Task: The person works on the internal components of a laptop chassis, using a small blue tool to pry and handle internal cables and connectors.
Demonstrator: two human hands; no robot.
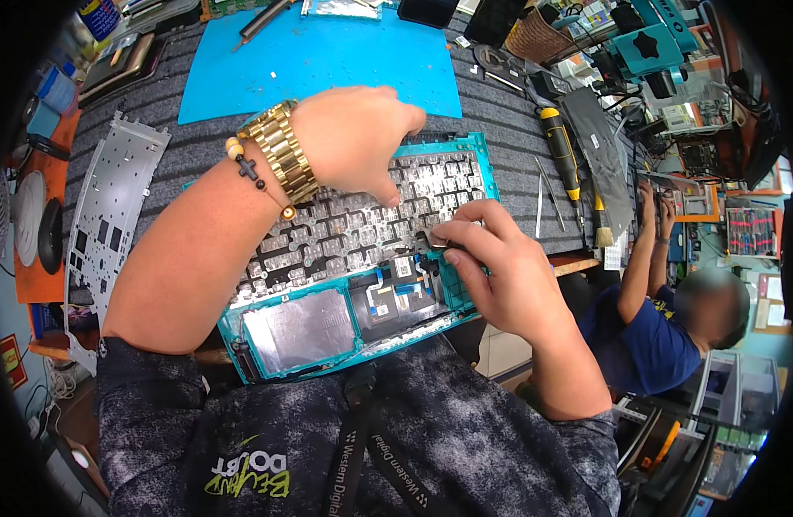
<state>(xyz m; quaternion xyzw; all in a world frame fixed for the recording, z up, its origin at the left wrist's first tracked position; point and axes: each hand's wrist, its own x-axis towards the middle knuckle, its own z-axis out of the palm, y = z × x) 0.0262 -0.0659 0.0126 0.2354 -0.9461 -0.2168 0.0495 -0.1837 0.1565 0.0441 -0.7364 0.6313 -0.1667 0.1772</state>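
On my feed, the right hand (513, 276) has its thumb and index finger bent close together at the right part of the keyboard (327, 233); something small and dark sits by the tips, and I can't tell whether they have hold of it. The left hand (349, 138) is spread, thumb well apart from the fingers, the thumb down on the keyboard and the fingers reaching toward its far edge. The keyboard lies in a teal laptop case (480, 168), set at a slant (its near edge is close to the wearer's shirt). Nearer the wearer I see a silver plate (301, 332) in that case. Beyond it lies a blue mat (319, 69); to the right, a yellow-and-black screwdriver (558, 146) and a brush (601, 226); to the left, a perforated metal panel (112, 198). A co-worker (642, 345) sits at far right, hands raised.
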